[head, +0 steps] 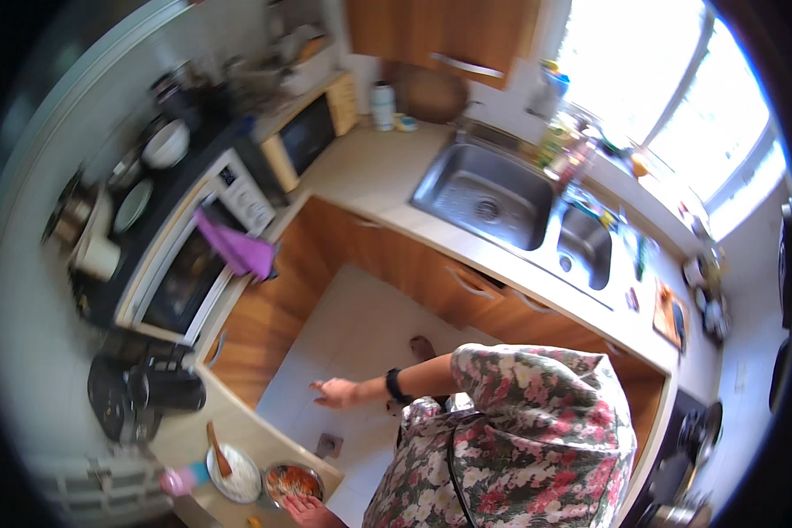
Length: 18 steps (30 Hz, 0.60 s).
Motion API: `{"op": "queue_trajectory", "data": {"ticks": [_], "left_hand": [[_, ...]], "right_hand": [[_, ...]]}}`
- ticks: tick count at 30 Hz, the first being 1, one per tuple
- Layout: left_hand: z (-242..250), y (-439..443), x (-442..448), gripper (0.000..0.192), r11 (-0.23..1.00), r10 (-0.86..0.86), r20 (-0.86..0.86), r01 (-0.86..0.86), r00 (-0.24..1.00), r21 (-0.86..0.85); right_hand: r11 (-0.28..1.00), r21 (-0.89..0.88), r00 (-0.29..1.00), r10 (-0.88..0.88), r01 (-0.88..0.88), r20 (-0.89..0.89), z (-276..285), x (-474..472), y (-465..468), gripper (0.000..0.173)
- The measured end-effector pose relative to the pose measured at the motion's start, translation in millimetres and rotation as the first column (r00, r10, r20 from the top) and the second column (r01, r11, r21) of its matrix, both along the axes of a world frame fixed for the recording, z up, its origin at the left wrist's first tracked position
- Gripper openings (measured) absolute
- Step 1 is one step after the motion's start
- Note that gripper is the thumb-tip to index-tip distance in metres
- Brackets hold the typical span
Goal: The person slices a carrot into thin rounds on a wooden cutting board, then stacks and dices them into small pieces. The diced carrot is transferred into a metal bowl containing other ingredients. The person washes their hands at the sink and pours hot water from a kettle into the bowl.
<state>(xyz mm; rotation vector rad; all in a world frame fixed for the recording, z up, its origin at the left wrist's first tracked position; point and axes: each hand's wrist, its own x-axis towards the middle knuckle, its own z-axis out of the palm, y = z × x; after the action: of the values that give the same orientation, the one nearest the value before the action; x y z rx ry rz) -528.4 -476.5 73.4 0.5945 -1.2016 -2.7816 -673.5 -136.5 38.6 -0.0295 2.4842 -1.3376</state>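
Observation:
My right hand (335, 393), with a black band on the wrist, is over the floor, fingers apart and holding nothing. My left hand (303, 509) is at the near rim of a round metal bowl (293, 483) of red-orange food, its fingers extended; whether they touch the bowl is unclear. Beside the bowl on the counter stands a plate of white food (239, 476), rice-like, with a wooden spatula (218, 450) lying on it. A pink and blue item (185, 478) is beyond the plate.
A black kettle-like appliance (168, 386) stands on the counter, near an oven (185, 284) with a purple cloth (237, 247) hanging on it. Across the floor are a double steel sink (485, 198), a wooden cutting board (668, 313) with a knife, and cabinets (396, 257) with protruding handles.

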Motion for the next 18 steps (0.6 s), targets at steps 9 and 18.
{"op": "queue_trajectory", "data": {"ticks": [9, 18], "left_hand": [[61.7, 239.8, -146.0, 0.043, 0.804, -0.569, -0.03, 0.548, 0.822, -0.232], [58.9, 590.4, -155.0, 0.029, 0.409, -0.913, 0.029, 0.911, 0.408, 0.058]], "right_hand": [[0.241, -0.461, 0.357, -0.916, 0.854, 0.182, 36.4, 205.1, 335.0, 0.043], [-0.084, -0.114, -0.111, -0.958, 0.99, -0.265, -16.9, 345.4, 594.9, 0.064]]}}
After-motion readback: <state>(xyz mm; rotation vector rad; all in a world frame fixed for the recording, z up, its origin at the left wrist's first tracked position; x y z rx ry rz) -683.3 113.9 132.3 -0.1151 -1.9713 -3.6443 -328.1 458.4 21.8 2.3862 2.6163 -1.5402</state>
